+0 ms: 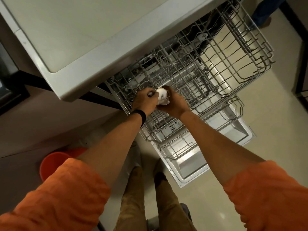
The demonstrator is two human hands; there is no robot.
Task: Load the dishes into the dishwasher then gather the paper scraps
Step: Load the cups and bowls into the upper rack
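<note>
A white cup (162, 95) with dark lettering is held between both hands over the near left part of the pulled-out upper rack (216, 64) of the dishwasher. My left hand (145, 102), with a black wristband, grips the cup's left side. My right hand (175, 102) cups its right side and bottom; a bit of crumpled white paper (164, 102) shows under the cup. The lower rack (183, 144) is also pulled out over the open dishwasher door (208, 165). Both racks look bare of dishes.
A grey countertop (91, 39) overhangs the dishwasher at upper left. An orange bucket (51, 164) stands on the floor at left beside my legs. Another person's leg and foot (263, 15) show at the top right. A dark cabinet (301, 47) lines the right edge.
</note>
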